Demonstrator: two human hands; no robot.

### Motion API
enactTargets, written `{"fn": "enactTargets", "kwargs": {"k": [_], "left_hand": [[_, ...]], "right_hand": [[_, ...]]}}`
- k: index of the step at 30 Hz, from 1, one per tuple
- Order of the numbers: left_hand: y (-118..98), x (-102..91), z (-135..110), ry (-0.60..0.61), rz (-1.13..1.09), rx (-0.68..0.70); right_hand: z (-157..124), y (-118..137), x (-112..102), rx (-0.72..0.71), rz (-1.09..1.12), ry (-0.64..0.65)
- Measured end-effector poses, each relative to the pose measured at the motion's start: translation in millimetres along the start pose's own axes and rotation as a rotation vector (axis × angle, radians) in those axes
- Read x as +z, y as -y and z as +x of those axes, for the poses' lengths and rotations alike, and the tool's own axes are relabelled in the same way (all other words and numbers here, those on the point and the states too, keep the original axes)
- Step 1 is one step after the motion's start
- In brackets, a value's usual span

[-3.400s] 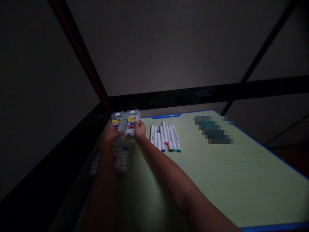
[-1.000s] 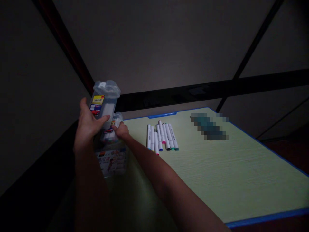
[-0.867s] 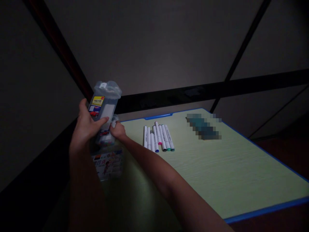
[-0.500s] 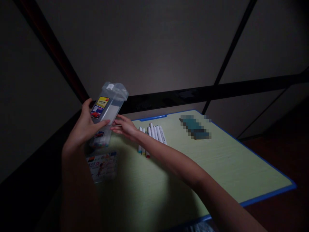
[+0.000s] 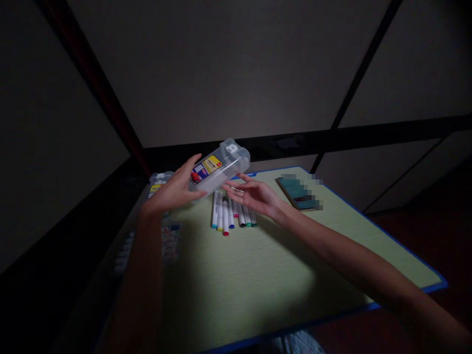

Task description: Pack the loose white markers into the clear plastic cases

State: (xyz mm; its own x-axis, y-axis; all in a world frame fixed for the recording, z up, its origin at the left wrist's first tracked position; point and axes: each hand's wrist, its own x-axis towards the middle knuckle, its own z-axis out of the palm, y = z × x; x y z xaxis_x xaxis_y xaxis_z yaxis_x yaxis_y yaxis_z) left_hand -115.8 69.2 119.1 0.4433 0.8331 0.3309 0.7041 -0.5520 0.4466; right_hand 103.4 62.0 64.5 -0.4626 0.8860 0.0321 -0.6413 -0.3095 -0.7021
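Note:
A clear plastic marker case (image 5: 224,169) with a yellow and blue label hangs tilted above the table. My left hand (image 5: 179,189) grips its lower left end, thumb on the near side and fingers on the far side. Close to the case's lower right side is my right hand (image 5: 258,196), palm up with its fingers spread; the fingertips are at or just under the case, and I cannot tell whether they touch it. Below the case, several white markers (image 5: 225,219) with coloured ends lie side by side on the table.
The pale green table (image 5: 236,285) has a blue edge. At its left stands a second clear case (image 5: 157,184), partly behind my left hand, with a box of markers (image 5: 171,243) in front. A green, partly blurred object (image 5: 295,189) lies at the back right. A wall rises behind.
My left hand has carried the case to the right and tipped it further over, above the markers. My right hand has moved right too, its palm turned upward.

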Motion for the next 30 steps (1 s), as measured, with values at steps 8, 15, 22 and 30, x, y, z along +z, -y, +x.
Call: {"fn": "enactTargets", "kwargs": {"k": [8, 15, 22, 30], "left_hand": [[-20.7, 32.2, 7.8, 0.145, 0.053, 0.138], [-28.6, 42.8, 10.0, 0.219, 0.130, 0.196], [-28.8, 43.0, 11.1, 0.253, 0.251, 0.191], [-41.2, 48.0, 9.1, 0.226, 0.341, 0.299]], "right_hand": [[-38.0, 14.7, -56.2, 0.076, 0.043, -0.070], [-57.3, 9.6, -74.4, 0.006, -0.067, -0.047], [-61.5, 5.3, -87.7, -0.044, -0.158, -0.014], [-61.5, 1.6, -98.1, -0.042, -0.112, -0.064]]}}
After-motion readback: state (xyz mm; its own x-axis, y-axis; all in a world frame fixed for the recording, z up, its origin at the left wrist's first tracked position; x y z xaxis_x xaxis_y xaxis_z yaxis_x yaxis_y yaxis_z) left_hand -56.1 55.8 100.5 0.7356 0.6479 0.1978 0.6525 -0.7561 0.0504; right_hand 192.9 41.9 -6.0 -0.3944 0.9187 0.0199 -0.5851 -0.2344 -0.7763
